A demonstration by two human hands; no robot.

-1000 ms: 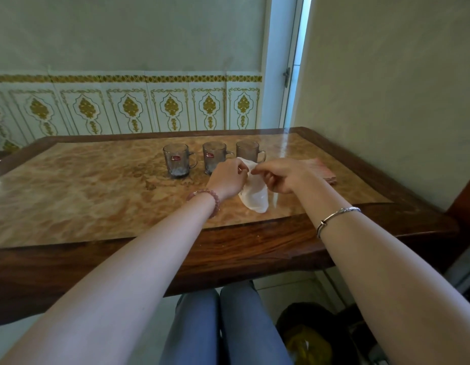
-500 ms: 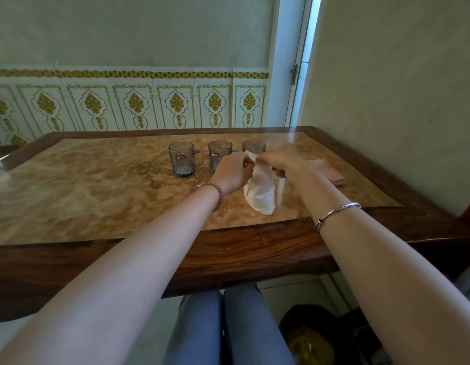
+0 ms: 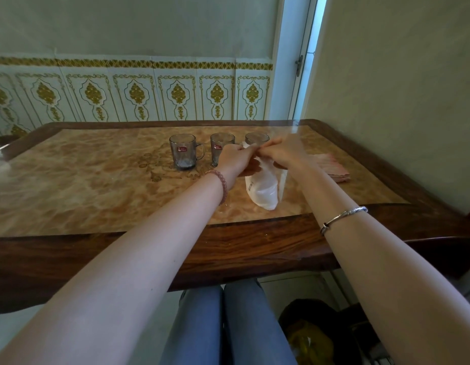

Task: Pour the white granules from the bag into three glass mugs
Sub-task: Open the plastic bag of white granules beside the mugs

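A clear plastic bag (image 3: 263,188) with white granules in its lower part hangs over the table. My left hand (image 3: 235,160) and my right hand (image 3: 282,154) both pinch its top edge, close together. Behind them stand three glass mugs in a row: the left mug (image 3: 183,155) holds a little white at its bottom, the middle mug (image 3: 220,146) is partly hidden by my left hand, the right mug (image 3: 256,139) shows only its rim above my fingers.
The marble-patterned table (image 3: 83,185) has a dark wooden rim. A folded pink striped cloth (image 3: 331,169) lies to the right of my hands. A tiled wall runs behind the table, and a plain wall stands close on the right.
Both hands with the bag have moved farther from me, toward the mugs. The bag now hangs lower and straighter from its pinched top.
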